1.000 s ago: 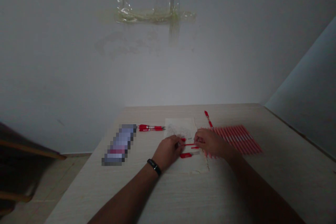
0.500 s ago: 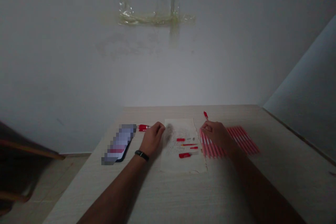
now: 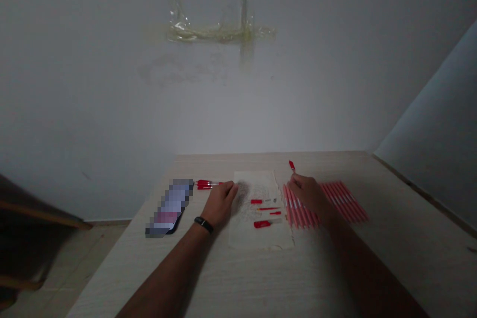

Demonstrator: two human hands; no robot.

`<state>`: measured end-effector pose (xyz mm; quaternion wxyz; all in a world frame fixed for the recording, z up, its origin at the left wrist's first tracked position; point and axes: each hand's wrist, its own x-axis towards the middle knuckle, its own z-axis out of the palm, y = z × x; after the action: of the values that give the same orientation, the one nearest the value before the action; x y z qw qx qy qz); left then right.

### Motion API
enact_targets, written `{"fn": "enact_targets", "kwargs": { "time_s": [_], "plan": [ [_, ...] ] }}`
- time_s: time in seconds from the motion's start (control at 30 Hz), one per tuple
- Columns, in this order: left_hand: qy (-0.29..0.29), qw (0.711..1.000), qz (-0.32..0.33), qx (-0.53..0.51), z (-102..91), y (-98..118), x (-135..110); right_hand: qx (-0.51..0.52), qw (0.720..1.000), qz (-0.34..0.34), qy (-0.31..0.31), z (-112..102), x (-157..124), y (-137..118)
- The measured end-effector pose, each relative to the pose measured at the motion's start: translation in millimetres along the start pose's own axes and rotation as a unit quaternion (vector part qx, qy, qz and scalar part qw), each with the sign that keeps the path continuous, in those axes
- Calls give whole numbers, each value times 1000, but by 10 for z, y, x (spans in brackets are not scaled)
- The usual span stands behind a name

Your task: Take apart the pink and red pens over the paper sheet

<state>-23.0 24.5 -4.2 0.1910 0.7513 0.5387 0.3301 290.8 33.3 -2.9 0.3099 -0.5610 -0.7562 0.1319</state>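
My left hand (image 3: 220,201) has its fingers curled together at the left edge of a worn paper sheet (image 3: 242,238); what they hold, if anything, is hidden. Behind it, several red-and-clear pens (image 3: 204,185) lie bunched. On the sheet are a red cap (image 3: 257,201), a thin red refill (image 3: 268,208), a small red part (image 3: 275,213), a red-and-clear pen piece (image 3: 262,224) and a small spring (image 3: 268,200). My right hand (image 3: 308,193) is closed over a row of red pencil-like sticks (image 3: 346,202), its fingertips at the clear shaft of a red-ended pen (image 3: 291,165).
A phone (image 3: 171,208) with a blurred screen lies left on the pale wooden table (image 3: 238,283). A wall with yellowed tape (image 3: 212,35) rises behind the table. Wooden furniture (image 3: 44,213) stands at the lower left.
My right hand's fingers have shifted slightly right, baring more of the pen's clear shaft. My left hand has moved slightly right and down. The parts on the sheet lie as before.
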Motion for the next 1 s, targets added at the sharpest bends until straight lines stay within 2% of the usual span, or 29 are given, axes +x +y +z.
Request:
{"fn": "enact_targets", "kwargs": {
  "time_s": [0.2,0.37,0.5,0.6,1.0],
  "plan": [
    [-18,1000,11,-22,17,17,-9,-5,1000,-8,-24,40,3,17],
    [-17,997,26,-65,33,21,-14,8,1000,15,-10,65,6,50],
    [-21,996,25,-82,76,-24,-1,-8,1000,2,2,75,10,91],
    [-11,996,17,-84,119,-44,13,-17,1000,-8,-11,84,11,120],
    [-8,994,28,-103,217,20,44,1,999,-25,-27,115,17,171]
  ]
}}
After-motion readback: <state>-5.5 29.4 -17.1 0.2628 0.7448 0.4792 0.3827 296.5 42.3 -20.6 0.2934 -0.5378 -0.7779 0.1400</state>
